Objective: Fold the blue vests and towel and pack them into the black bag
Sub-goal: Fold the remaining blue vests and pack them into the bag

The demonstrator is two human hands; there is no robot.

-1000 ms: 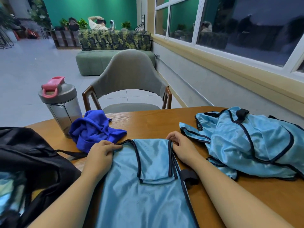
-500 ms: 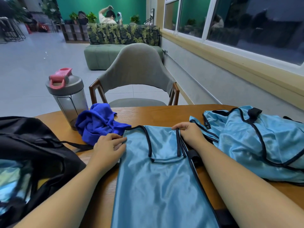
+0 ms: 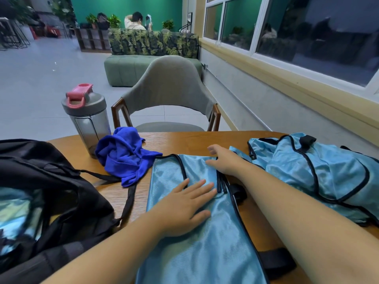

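Sprawling at my left on the round wooden table point(image 3: 205, 140), the black bag point(image 3: 51, 181) sagged open, soft and matte, while a shiny light-blue vest point(image 3: 205, 242) with dark piping lay flat before me and more vests point(image 3: 317, 171) sat crumpled to the right. Beside the bottle point(image 3: 88, 119), the royal-blue towel point(image 3: 125, 156) was bunched and fuzzy. My left hand point(image 3: 184, 208) pressed flat, fingers spread, on the vest; my right hand point(image 3: 223, 160) rested loosely open at its neckline.

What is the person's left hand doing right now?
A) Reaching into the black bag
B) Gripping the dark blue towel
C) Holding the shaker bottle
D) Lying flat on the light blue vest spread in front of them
D: the left hand lies with straight fingers on the light blue vest; the bottle, black bag and towel go untouched.
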